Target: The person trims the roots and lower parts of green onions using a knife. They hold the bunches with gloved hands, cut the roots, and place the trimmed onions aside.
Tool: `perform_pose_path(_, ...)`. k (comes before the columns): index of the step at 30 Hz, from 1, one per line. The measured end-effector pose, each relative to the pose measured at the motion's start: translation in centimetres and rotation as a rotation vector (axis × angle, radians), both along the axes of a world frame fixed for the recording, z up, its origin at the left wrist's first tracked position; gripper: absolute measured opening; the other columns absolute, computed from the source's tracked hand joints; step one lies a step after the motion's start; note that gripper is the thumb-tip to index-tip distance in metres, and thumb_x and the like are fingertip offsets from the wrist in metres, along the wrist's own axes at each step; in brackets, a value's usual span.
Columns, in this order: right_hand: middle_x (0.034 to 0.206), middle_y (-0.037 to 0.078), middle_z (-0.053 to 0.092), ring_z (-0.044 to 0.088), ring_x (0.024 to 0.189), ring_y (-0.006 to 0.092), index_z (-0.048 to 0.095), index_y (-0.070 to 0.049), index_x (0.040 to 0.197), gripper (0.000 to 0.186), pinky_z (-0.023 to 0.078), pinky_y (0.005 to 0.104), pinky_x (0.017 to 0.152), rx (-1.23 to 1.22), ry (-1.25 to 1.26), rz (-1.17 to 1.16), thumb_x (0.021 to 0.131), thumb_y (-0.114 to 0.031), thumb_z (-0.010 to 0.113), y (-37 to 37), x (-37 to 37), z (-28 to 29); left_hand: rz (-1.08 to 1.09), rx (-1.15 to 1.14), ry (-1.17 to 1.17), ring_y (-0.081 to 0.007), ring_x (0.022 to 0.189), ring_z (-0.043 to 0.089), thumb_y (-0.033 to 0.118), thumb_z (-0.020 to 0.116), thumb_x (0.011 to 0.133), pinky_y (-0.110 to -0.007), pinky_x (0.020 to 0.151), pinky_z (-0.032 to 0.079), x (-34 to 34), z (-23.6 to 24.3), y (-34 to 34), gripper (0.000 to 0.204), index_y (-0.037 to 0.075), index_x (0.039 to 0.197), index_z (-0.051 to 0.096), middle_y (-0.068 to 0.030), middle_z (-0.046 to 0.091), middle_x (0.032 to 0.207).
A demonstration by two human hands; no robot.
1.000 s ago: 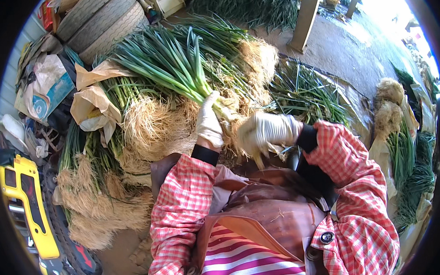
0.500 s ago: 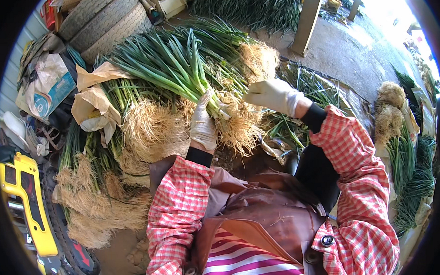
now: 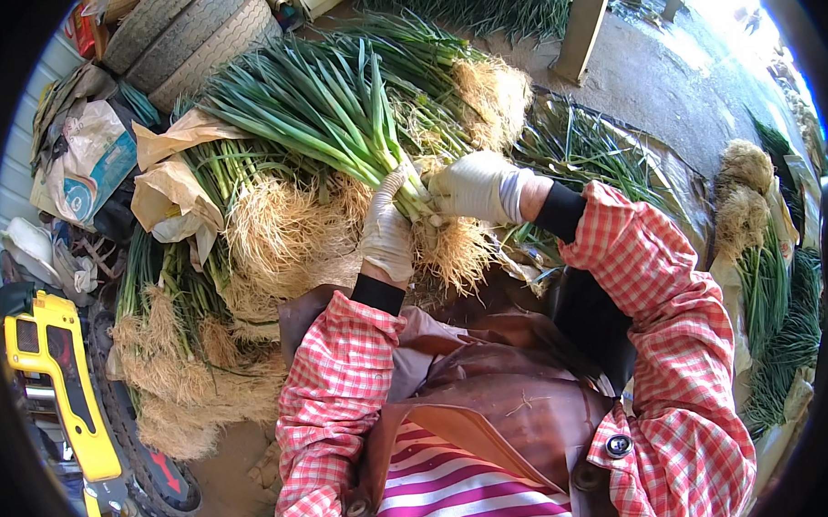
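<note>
Where the frame curves at lower left, a yellow, slotted frame of smooth, hard casing [image 3: 61,376] stands beside a dark, ridged track [image 3: 133,432]. Above it lies a creased, white-and-blue printed bag [image 3: 90,160]. At lower left, bundles of long-leaved plants [image 3: 177,385] spread matted, straw-coloured roots, fine as coarse hair. Stiff, crumpled brown paper [image 3: 179,194] sits above them, and thick, grooved tyres [image 3: 192,38] lean together at upper left.

Across the upper centre fans the bunch of green onions [image 3: 355,128], with flat, strappy leaves narrowing to pale, glossy stalks at the middle of the frame. The left hand [image 3: 387,230], in a wrinkled whitish glove, is closed around those stalks, wiry roots [image 3: 455,257] bristling below. Just right of it, the similarly gloved right hand [image 3: 478,188] has its fingers curled against the stalk bases; whether it grips anything cannot be told. Loose, ribbon-like leaves [image 3: 593,152] lie at upper right, and shaggy-rooted bundles [image 3: 751,238] line the right edge.
</note>
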State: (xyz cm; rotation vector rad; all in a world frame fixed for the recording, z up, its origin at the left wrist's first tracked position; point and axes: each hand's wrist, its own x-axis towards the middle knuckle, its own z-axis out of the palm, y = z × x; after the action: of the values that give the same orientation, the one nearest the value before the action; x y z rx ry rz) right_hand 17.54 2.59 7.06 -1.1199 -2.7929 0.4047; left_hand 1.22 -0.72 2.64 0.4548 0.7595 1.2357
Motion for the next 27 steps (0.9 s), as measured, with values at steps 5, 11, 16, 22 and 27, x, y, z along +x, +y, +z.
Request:
perform_pose_path(5,0.069,0.014,0.061,0.062,0.066,0.0324,0.063,-0.01,0.08,0.019,0.051,0.0398,0.061,0.121,0.017,-0.01,0.074,-0.026,0.057,-2.4,0.2,1.6,-0.042,0.047,-0.052,-0.0168,0.064,0.06,0.03,0.054,0.091,-0.028,0.058,0.053,-0.9,0.8,0.0,0.039,0.001,0.116,0.055,-0.0067,0.063,0.085)
perform_pose_path(11,0.067,0.011,0.062,0.063,0.064,0.0289,0.067,-0.011,0.082,0.019,0.052,0.0357,0.062,0.004,0.09,-0.113,0.082,-0.026,0.056,-2.7,2.7,2.5,-0.016,0.136,-0.109,-0.0163,0.066,0.06,0.026,0.055,0.09,-0.028,0.06,0.053,-2.8,1.8,0.3,0.038,-0.001,0.117,0.055,-0.007,0.061,0.086)
perform_pose_path(16,0.083,0.01,0.068,0.067,0.072,0.0216,0.066,-0.009,0.105,0.024,0.053,0.0315,0.067,0.044,0.508,-0.135,0.086,-0.023,0.061,-1.7,1.7,3.1,0.095,0.107,-0.013,-0.0164,0.072,0.063,0.026,0.053,0.092,-0.028,0.064,0.054,-1.3,3.2,-1.1,0.038,0.0,0.119,0.052,-0.0093,0.064,0.094)
perform_pose_path(22,0.093,0.012,0.068,0.066,0.081,0.0289,0.065,-0.015,0.115,0.033,0.053,0.0355,0.074,-0.001,0.473,0.106,0.085,-0.028,0.061,-1.0,-0.6,1.4,-0.007,0.134,0.057,-0.0151,0.066,0.062,0.027,0.051,0.092,-0.029,0.063,0.052,-1.6,2.2,-0.8,0.026,0.006,0.106,0.057,-0.0059,0.064,0.082)
perform_pose_path(27,0.073,0.012,0.062,0.063,0.07,0.0314,0.064,-0.01,0.085,0.018,0.051,0.039,0.062,0.264,0.298,0.097,0.075,-0.025,0.063,-2.0,-1.1,1.2,-0.052,0.18,0.043,-0.0269,0.099,0.056,0.014,0.053,0.089,-0.037,0.087,0.045,-2.9,1.4,-2.0,0.036,-0.001,0.122,0.049,-0.0135,0.059,0.108)
